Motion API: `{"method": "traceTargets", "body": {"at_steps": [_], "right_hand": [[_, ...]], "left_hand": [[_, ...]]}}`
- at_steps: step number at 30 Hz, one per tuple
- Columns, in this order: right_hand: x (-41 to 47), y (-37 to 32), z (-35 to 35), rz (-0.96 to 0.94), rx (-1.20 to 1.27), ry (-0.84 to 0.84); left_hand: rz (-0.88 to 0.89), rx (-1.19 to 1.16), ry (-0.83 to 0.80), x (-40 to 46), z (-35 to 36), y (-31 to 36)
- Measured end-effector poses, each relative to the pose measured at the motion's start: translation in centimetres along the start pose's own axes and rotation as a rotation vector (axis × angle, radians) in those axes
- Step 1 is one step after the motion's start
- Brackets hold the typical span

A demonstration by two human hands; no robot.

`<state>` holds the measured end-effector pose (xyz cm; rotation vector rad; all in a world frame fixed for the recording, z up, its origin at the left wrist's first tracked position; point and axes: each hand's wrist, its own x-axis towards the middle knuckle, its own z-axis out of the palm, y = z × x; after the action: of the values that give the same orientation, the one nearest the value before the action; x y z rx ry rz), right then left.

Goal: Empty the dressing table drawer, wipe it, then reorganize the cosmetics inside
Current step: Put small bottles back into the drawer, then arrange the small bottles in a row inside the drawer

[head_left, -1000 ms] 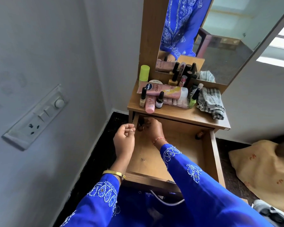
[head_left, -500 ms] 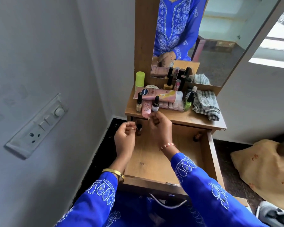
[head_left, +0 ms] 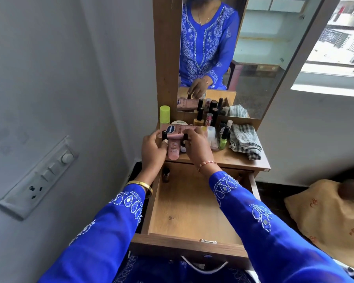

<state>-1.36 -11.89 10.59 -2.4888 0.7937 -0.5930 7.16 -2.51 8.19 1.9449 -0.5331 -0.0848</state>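
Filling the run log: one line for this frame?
phase: emptying | left hand: on small bottle | right hand: placing bottle | drawer: open

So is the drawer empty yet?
Not quite. The open drawer is mostly bare, but a small dark bottle stands at its back left corner.

Drawer (head_left: 192, 211) floor mostly bare, open from above; small dark bottle (head_left: 165, 175) stands in back left corner. Table (head_left: 229, 160) top crowded: tubes, bottles left and centre, folded cloth (head_left: 246, 140) right; bare strip along front edge. Wall (head_left: 70, 99) close on left.
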Motion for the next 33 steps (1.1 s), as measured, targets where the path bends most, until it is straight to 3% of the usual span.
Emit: {"method": "traceTargets", "body": {"at_steps": [8,18,27,33], "right_hand": [[-0.6,1.1,-0.3,0.065,0.104,0.051],[-1.9,2.4,-0.2,0.117,0.262,0.171],[-3.6,3.9,-0.5,0.328,0.641,0.241],[-5.8,5.3,-0.6,0.435,0.888,0.192]], "left_hand": [[0.032,0.008,-0.027,0.7,0.6,0.1],[0.002,-0.096,0.08,-0.7,0.0,-0.7],[-0.067,-0.305,0.146,-4.0,-0.7,-2.3],[-0.145,-0.423,0.138,-7.4,0.1,-3.2]]}}
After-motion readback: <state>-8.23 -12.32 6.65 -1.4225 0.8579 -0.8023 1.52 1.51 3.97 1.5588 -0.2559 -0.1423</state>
